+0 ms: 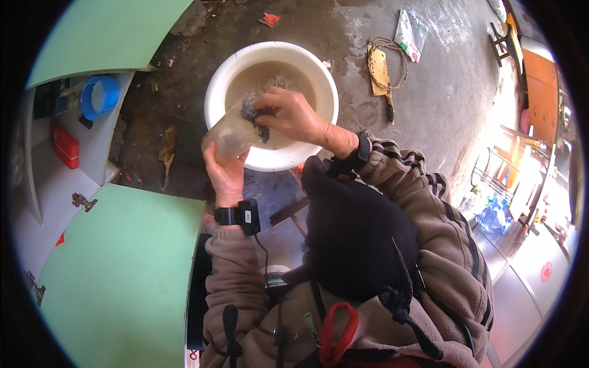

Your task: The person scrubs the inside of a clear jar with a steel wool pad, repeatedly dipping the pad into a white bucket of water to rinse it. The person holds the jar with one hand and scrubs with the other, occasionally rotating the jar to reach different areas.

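A wide white basin (219, 67) with murky, brownish water (270, 73) stands on the floor in front of me. Over its near left side my left hand (226, 170) grips a translucent, pale container (228, 132) from below, tilted toward the basin. My right hand (291, 115) is closed on a dark, crumpled scrubbing wad (250, 111), whose ends hang out below the fingers. That wad lies against the container's upper right end. Whether it is cloth or scouring mesh I cannot tell.
Pale green cabinet doors (123, 264) stand at my left, beside a shelf with a blue tub (100, 97) and a red box (65, 147). On the floor are a cleaver (380, 72), a coiled cord (403, 76), a plastic bag (410, 35) and a worn brush-like tool (167, 150).
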### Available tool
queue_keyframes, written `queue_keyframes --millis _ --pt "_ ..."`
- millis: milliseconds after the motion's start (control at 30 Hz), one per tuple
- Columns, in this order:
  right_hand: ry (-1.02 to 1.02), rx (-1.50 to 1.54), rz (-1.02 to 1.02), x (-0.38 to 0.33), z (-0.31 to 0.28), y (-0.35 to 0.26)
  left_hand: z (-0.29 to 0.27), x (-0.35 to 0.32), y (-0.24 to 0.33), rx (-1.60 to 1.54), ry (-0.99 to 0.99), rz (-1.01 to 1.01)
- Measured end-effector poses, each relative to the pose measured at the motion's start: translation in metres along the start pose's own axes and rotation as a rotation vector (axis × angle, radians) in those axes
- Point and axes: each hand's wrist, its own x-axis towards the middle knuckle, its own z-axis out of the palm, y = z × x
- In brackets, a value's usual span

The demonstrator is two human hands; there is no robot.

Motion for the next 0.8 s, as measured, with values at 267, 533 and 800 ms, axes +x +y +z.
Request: queue_keyframes --millis 267,533,800 --pt "0.038 -0.034 0.081 0.014 -0.011 0.0 0.02 -0.006 0.003 0.089 0.037 -0.009" --pt "-0.041 -0.118 0.023 0.042 -0.051 -0.063 0.042 -0.028 0.039 0.078 -0.124 0.034" --pt "-0.084 -0.26 -0.281 0.069 -0.11 -0.211 0.132 -0.102 0.087 0.088 -0.187 0.239"
